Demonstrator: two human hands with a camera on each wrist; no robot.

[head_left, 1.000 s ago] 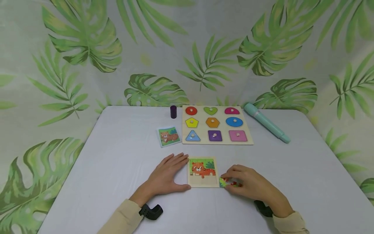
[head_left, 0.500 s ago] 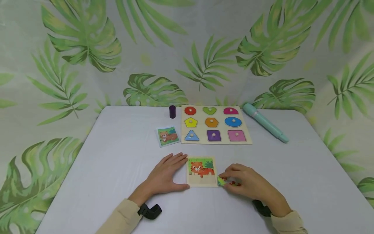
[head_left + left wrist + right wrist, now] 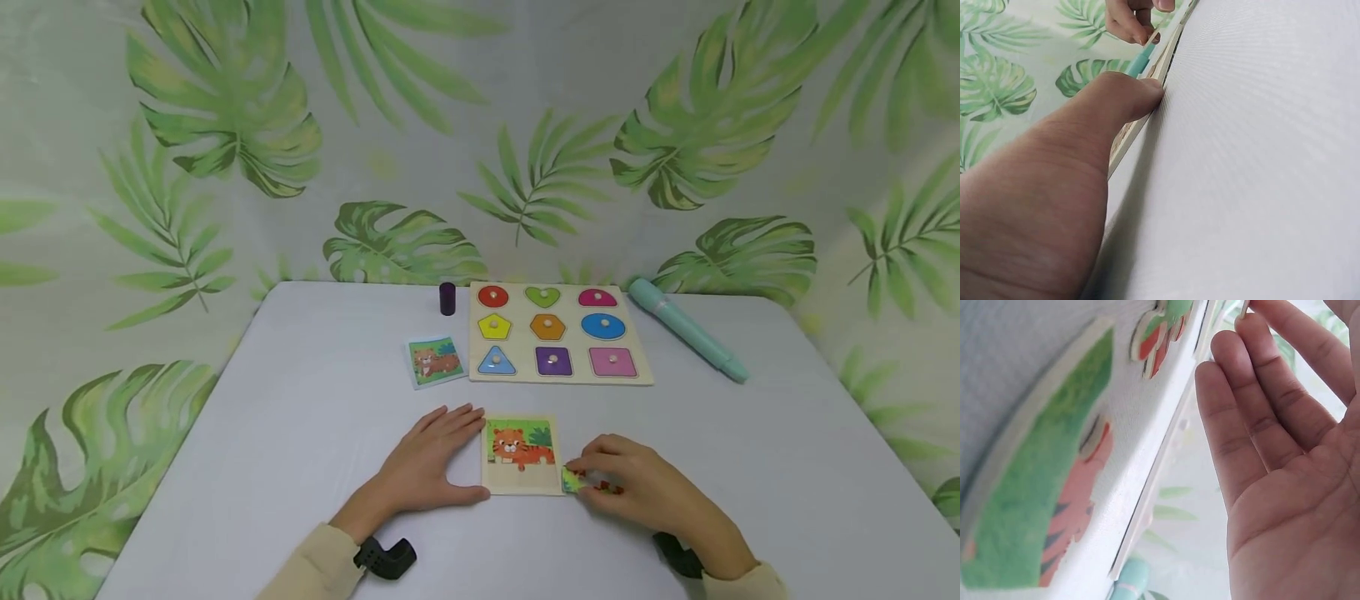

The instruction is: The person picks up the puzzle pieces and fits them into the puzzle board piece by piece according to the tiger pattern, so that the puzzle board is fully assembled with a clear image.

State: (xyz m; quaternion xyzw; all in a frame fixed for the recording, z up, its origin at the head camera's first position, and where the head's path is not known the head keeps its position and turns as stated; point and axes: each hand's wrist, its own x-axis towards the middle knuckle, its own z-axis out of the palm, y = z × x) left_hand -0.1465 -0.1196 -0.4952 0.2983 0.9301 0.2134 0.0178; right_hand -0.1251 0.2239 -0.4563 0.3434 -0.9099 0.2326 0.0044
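Observation:
My left hand [image 3: 431, 462] lies at the left side of a square wooden puzzle tray [image 3: 522, 482], fingers straight, fingertips at its upper corner and thumb at the lower one. Assembled pieces in the tray's upper part form a striped orange tiger [image 3: 517, 446] on green; the lower part is bare wood. Just right of the tray, my right hand [image 3: 637, 482] pinches a thin puzzle piece [image 3: 1245, 309], seen edge-on in the right wrist view. Beneath that hand lie loose puzzle pieces: a large green and striped-orange one [image 3: 1035, 469] and a smaller green-and-red one [image 3: 1160, 344].
Behind the tray sits a wooden knob board [image 3: 558, 372] with colourful shapes. Left of it are a tiger picture card [image 3: 437, 362] and a dark purple cylinder [image 3: 447, 299]. A mint-green stick [image 3: 688, 330] lies at the back right, near a leaf-print cloth [image 3: 405, 242].
The head view has tilted slightly, so everything appears lower in it. Both hands, the tray and the pieces keep nearly the same places relative to each other.

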